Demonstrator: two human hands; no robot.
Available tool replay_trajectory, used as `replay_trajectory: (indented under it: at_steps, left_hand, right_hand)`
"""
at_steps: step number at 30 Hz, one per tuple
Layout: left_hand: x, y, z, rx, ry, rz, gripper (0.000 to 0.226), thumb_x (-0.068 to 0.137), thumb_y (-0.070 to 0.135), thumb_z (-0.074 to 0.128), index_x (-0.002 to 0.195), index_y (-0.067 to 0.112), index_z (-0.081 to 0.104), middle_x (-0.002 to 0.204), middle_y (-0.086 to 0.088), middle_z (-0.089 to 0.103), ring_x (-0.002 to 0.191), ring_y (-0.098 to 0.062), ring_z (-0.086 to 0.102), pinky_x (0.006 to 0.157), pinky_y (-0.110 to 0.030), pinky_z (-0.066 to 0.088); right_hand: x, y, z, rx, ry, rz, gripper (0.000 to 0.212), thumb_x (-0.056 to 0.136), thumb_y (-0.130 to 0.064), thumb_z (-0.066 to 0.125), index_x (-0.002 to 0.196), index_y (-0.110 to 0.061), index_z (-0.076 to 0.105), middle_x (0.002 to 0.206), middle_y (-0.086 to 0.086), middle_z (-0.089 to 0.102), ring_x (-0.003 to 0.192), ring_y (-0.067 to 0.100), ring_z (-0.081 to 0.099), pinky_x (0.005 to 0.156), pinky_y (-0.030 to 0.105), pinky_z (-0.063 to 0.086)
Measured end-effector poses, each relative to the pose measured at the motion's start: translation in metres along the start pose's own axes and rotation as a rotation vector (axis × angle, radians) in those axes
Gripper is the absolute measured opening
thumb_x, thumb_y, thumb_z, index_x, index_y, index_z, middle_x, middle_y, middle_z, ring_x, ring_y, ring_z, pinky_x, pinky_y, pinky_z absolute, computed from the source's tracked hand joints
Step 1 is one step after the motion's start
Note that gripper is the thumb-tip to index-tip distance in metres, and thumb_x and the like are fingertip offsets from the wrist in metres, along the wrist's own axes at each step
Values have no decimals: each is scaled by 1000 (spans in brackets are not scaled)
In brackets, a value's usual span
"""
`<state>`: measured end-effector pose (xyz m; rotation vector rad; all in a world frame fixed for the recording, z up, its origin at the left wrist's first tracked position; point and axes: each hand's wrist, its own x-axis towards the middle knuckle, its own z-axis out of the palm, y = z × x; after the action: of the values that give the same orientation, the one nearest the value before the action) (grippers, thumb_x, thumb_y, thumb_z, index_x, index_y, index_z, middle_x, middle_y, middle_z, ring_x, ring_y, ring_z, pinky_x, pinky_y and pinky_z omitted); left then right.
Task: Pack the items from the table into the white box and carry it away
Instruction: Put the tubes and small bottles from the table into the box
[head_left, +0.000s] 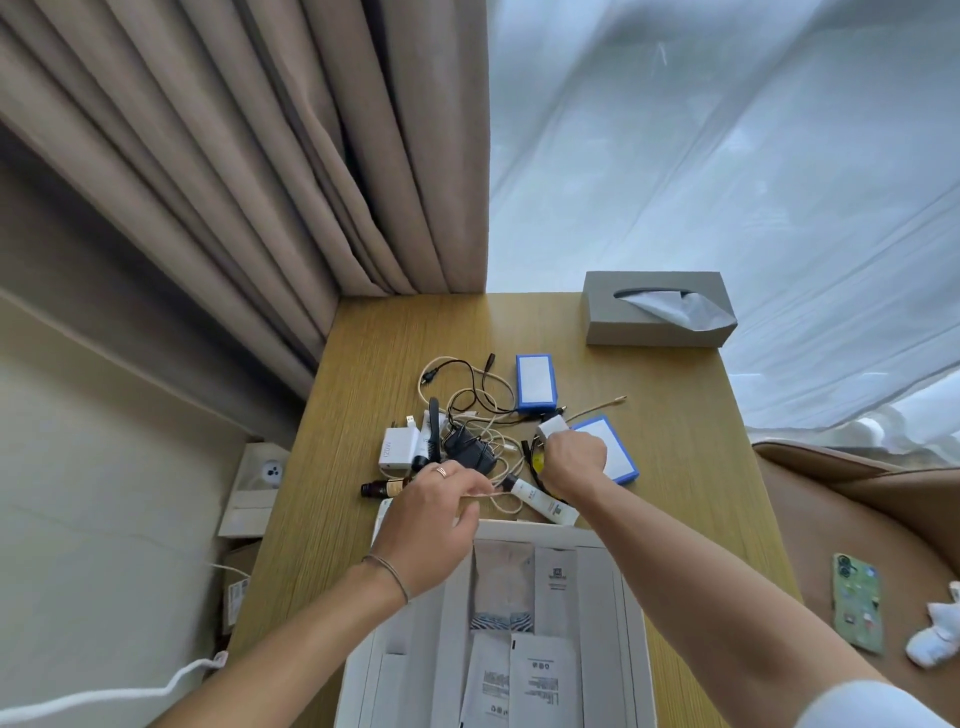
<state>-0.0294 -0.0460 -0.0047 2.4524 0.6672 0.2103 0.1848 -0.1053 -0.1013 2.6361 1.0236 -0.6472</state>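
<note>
The open white box (631, 613) stands at the near edge of the wooden table (363, 415), with several flat sachets inside. Beyond it lies a tangle of cables (475, 400), a black adapter (470, 449), a white 120W charger (399, 447), a brown bottle (382, 488), a white tube (545, 501) and two blue-edged packs (535, 382) (615, 452). My left hand (434, 525) pinches a beige cable just past the box. My right hand (571, 457) is closed on a small white charger block (551, 428) beside the nearer blue pack.
A grey tissue box (654, 317) sits at the table's far right corner. Curtains hang behind. A brown chair (857, 519) at right holds a green phone (857, 603) and a white cloth (935, 634). A white cord lies on the floor at left.
</note>
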Motion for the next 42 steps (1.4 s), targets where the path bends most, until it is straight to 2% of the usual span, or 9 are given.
replay_trajectory:
  at_steps: [9,13,16,21,26,30,34,39,42]
  left_hand:
    - [10,-25,-6,-40,-14,-96,21,91,13,59,100,27,72,99,15,67,97,-3,59,83,-21,49]
    - [20,-47,-16,-84,4,-196,23,92,11,58,97,30,71,96,15,68,91,3,60,77,-11,45]
    - [25,-63,-23,-108,1,-280,24,93,10,57,98,28,72,97,16,68,91,3,61,76,-11,45]
    - [30,-80,-29,-104,-10,-352,24,92,11,57,93,32,69,89,19,66,85,8,58,70,-13,45]
    - [28,-95,-24,-82,-62,-442,21,93,13,57,94,29,71,91,12,69,85,-4,64,69,-22,52]
    - [26,-108,-20,-67,-99,-477,20,94,14,57,94,29,70,93,9,70,81,-7,65,63,-21,50]
    - [31,-115,-18,-40,-125,-494,22,94,14,55,90,32,68,88,10,68,76,-6,63,58,-20,45]
    - [48,-118,-12,36,-119,-488,25,92,11,50,97,29,67,87,9,67,72,-9,62,55,-24,45]
    - [58,-118,-6,118,-95,-472,25,92,12,54,111,25,64,102,1,66,84,-16,62,64,-27,50]
  right_hand:
    - [5,6,6,205,38,19,12,84,-24,64,93,-16,60,71,-1,50,76,22,56,55,29,36]
    - [3,4,9,183,45,15,25,86,-18,62,110,-14,64,100,7,60,89,25,60,64,31,42]
    - [3,0,10,128,58,-1,30,87,-17,65,117,-13,62,119,12,54,97,25,60,67,30,44]
    - [3,-4,7,120,64,-19,22,87,-15,65,110,-12,64,98,6,66,77,23,55,61,31,42]
    - [0,-1,6,191,73,-49,23,87,-13,63,109,-14,55,96,6,65,78,23,55,62,32,43]
    - [0,4,2,342,41,-14,22,85,-12,61,105,-17,51,97,5,67,80,21,56,58,29,41]
    - [-5,11,-10,540,8,16,44,81,-4,61,123,-17,62,113,5,69,101,24,62,71,32,51]
    - [-22,15,-32,772,97,23,5,82,-7,69,80,-11,71,74,6,69,72,23,66,57,28,47]
    - [-39,13,-47,1012,86,24,8,88,-16,75,95,-15,73,87,3,75,78,14,70,60,24,50]
